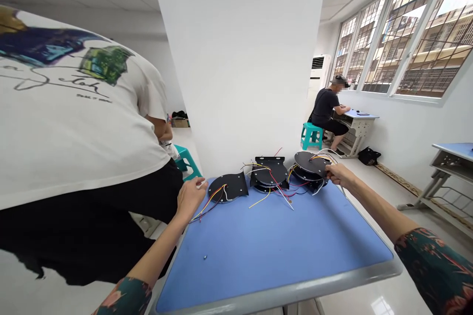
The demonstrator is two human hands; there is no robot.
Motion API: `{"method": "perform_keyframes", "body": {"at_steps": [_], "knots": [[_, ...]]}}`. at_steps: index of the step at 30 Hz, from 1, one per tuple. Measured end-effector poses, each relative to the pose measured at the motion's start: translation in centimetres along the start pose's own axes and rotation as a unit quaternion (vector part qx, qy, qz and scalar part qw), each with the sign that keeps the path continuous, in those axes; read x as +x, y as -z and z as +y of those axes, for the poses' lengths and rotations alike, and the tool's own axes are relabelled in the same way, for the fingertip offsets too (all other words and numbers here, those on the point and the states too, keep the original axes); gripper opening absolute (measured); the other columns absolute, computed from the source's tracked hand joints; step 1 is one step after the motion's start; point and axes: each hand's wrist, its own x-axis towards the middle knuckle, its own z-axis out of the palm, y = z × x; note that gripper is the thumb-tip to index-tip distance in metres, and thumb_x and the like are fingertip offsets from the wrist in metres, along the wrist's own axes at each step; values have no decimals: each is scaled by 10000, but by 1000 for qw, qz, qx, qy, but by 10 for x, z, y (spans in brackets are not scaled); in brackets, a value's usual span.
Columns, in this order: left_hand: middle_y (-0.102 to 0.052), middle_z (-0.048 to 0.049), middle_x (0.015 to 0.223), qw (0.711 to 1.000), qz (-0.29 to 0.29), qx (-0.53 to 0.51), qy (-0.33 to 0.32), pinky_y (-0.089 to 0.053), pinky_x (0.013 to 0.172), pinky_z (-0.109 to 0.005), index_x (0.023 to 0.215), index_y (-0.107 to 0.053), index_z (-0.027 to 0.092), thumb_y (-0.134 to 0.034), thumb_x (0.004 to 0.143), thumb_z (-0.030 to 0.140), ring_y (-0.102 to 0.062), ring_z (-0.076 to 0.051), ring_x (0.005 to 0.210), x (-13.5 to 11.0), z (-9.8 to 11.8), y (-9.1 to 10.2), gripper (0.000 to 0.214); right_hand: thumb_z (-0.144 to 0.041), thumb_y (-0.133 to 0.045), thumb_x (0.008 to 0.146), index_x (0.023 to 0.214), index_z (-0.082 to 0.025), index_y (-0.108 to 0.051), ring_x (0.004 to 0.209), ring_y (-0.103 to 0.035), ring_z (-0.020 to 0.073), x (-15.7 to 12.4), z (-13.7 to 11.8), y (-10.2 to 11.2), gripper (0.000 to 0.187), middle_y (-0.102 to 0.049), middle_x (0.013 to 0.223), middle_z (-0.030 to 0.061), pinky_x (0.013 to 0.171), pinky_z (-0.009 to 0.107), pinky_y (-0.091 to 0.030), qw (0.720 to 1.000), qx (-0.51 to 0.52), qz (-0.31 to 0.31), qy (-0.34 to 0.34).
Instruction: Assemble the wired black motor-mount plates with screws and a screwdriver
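Presently listed on our light-blue desk with a grey rim [277, 241]: 3 black assemblies, ranged along the far edge before a white pillar [240, 58].

Item 1: black stacked disc assembly [308, 163], far right corner. Our right hand [337, 173] has its fingers clamped on the right rim of the upper disc.

Item 2: flat black round-ended plate with bright bolts [233, 187], far left. Our left hand [191, 199] is at its rounded end; we cannot tell whether those fingers are pinched on anything or slightly apart.

Item 3: black stacked assembly with a slotted flange [263, 177], between the other 2, touched by neither hand.

Loose: 1 small metal screw-like piece [205, 257], near left part of the desk.

Risks, by our judgement: wires seem to cross between items 1 and 3, so shifting either could drag the other or strain a joint; a hold at 1 side could tip item 1; a knock could send the loose piece off the desk.

Bearing: item 2 points its round end left, straight edge right, long axis across the desk. Item 3 turns its flange to the pillar, long axis running away from us. Item 1's upper disc looks round; its long axis we cannot tell.
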Motion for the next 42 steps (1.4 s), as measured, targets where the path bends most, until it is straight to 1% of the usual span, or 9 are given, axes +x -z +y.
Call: {"method": "perform_keyframes", "body": {"at_steps": [5,9,14,18,21,26,31,38,42], "knots": [[-711,-107,1160,996,52,-55,-52,-528,904,-343,1144,-726,164,-566,876,285,-690,-235,889,-40,25,25,335,-108,-604,811,616,-194,-442,338,-260,25,-20,-13,16,268,-466,410,-16,336,158,-151,999,13,2,34],[-738,-52,1010,977,5,-190,-92,-534,808,-279,1094,-741,193,-604,864,252,-669,-192,819,-98,51,24,274,-131,-591,808,562,-190,-445,316,-254,24,-50,-11,33,293,-461,386,-1,322,164,-133,999,1,-18,41],[-752,-48,895,943,-134,-293,-79,-525,758,-255,1028,-762,200,-647,831,185,-675,-192,835,-178,64,-1,229,-201,-621,787,495,-199,-441,280,-243,33,-100,29,40,344,-433,347,6,302,185,-102,995,-52,-88,10],[-758,-53,901,934,-146,-325,-31,-532,781,-260,995,-767,213,-667,818,186,-684,-195,854,-211,50,-8,205,-233,-578,798,529,-201,-445,288,-224,31,-133,72,20,301,-411,345,-25,316,178,-113,981,-104,-164,-23],[-755,-52,920,940,-81,-331,11,-531,811,-265,1006,-750,212,-657,837,224,-687,-199,890,-214,27,3,194,-238,-567,789,551,-208,-417,309,-217,30,-146,93,1,284,-424,365,-31,331,181,-117,970,-129,-202,-28],[-720,-28,852,969,29,-241,49,-518,802,-278,917,-721,218,-642,837,233,-664,-195,827,-198,-19,29,113,-218,-528,805,546,-205,-414,306,-256,44,-145,107,-22,283,-465,385,-14,343,197,-134,959,-181,-219,-18],[-727,-18,860,988,-14,-149,28,-514,887,-320,880,-724,243,-665,783,165,-659,-214,862,-188,-43,31,137,-288,-568,824,577,-206,-459,301,-284,56,-127,120,-36,283,-478,383,-16,347,201,-141,953,-191,-235,28],[-723,-50,969,995,-65,-8,-73,-483,919,-337,972,-731,230,-635,862,164,-649,-235,969,-183,-42,12,160,-431,-622,841,678,-208,-535,314,-291,69,-114,118,-44,290,-490,407,-24,364,217,-133,950,-208,-233,-8],[-698,-54,930,990,-69,29,-117,-476,868,-315,892,-718,232,-564,923,171,-636,-228,941,-180,-43,9,168,-613,-657,807,713,-201,-563,365,-303,65,-117,114,-34,433,-527,486,-19,382,222,-152,947,-210,-244,16]]}}
